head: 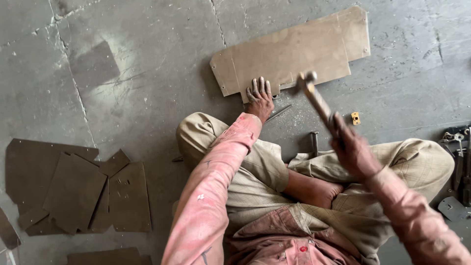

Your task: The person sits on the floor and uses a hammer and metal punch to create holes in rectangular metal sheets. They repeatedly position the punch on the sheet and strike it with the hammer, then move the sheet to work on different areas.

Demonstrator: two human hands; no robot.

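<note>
**Hammer Up Over a Flat Metal Sheet**

The left hand (259, 96) lies open with fingers flat, pressing on the near edge of the big metal sheet (294, 51) at the top middle. The right hand (352, 149) is closed tight around a hammer (316, 98), lifted above the sheet. A pile of cut metal pieces (73, 189) sits on the floor at lower left. Some tools (458, 162) lie at the right edge.

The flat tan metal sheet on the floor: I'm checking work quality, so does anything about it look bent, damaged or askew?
Nothing stands out. The flat tan metal sheet lies level on the grey concrete floor, pinned by the left hand; the right hand holds a hammer raised above its edge.
</note>
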